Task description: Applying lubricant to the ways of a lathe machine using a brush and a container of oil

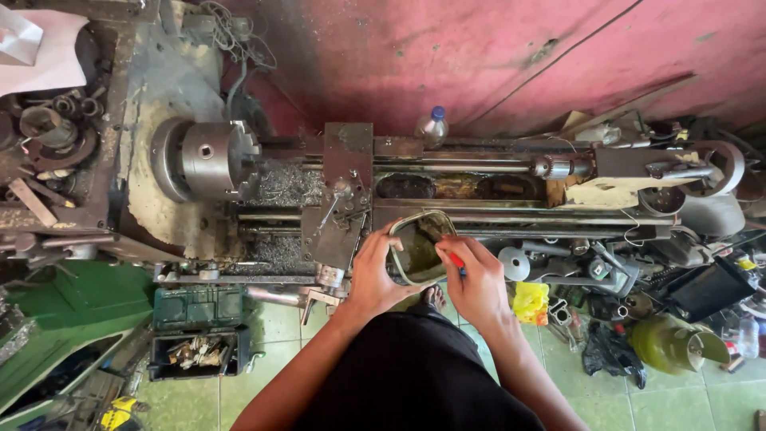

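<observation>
Two hands [423, 275], dented oily metal tin [416, 247]

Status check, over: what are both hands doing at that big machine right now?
Left hand grips dented metal tin by its rim. Right hand at tin's other side, holding small red-handled tool. Tin held over lathe bed; nothing in the way.

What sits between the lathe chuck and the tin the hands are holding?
In the head view, the lathe carriage with its handle sits between the chuck and the tin, with metal shavings beside it.
</observation>
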